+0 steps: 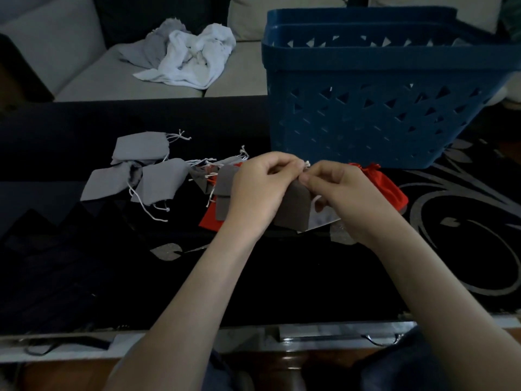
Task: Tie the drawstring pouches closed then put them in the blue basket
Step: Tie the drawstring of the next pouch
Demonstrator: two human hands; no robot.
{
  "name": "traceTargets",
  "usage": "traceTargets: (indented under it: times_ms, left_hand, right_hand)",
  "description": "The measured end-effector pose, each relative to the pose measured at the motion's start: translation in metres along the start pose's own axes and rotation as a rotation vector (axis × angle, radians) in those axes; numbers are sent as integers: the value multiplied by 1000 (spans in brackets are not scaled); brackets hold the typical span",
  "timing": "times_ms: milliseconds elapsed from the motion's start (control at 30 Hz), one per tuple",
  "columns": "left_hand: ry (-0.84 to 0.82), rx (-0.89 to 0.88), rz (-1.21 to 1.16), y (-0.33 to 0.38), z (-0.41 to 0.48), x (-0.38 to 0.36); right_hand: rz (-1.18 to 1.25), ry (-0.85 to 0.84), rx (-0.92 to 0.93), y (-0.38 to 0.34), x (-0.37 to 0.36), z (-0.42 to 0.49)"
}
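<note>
I hold a brown drawstring pouch (293, 210) above the dark table. My left hand (262, 187) and my right hand (335, 190) both pinch its white cord ends (306, 164) at the top. Several grey pouches (141, 167) with loose white strings lie to the left. A second brown pouch (222, 187) and a flat red pouch (210, 218) lie under my left hand. A red pouch (386, 184) with a gathered top sits right of my right hand. The blue basket (380, 108) stands just behind my hands, at the back right.
The table carries a dark cloth (465, 221) with a silver floral pattern. Dark pouches (56, 249) lie at the front left, hard to make out. A sofa (84, 66) behind the table holds crumpled white and grey cloth (191, 57).
</note>
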State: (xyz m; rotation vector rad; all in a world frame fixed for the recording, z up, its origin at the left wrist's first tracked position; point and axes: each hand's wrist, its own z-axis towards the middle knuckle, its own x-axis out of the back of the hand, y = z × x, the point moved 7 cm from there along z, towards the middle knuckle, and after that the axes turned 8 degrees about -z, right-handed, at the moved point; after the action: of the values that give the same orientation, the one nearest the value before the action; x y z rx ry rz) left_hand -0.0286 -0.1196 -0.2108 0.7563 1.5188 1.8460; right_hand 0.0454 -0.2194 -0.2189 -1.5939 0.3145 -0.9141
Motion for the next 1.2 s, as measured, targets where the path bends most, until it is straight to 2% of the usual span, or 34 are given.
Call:
traceTargets:
  times_ms: [100,233,367,533,700,933,1033,1200]
  left_hand:
    - [-13,35,-98,3,0,1]
    - [-72,194,-448,0,-2,-2]
    - [-178,204,-547,6,-3,-6]
    - [-320,103,-421,17,-7,-9]
    - [-313,8,-197,20,-6,-5]
    - [-261,-83,75,17,-3,-3]
    - [-268,-53,72,13,-3,-3]
    - [-242,47,118,3,-1,0]
  right_hand:
    - [5,-38,13,-4,0,-1]
    - [117,-129,22,-11,0,-6]
    - [222,-174,19,-17,2,-10]
    - [232,-211,78,-21,9,-16]
    - [103,-134,124,-15,15,-10]
    - [-48,-128,148,-12,18,-9]
    - [-185,-96,183,-13,20,-11]
    - [-501,50,369,-22,17,-14]
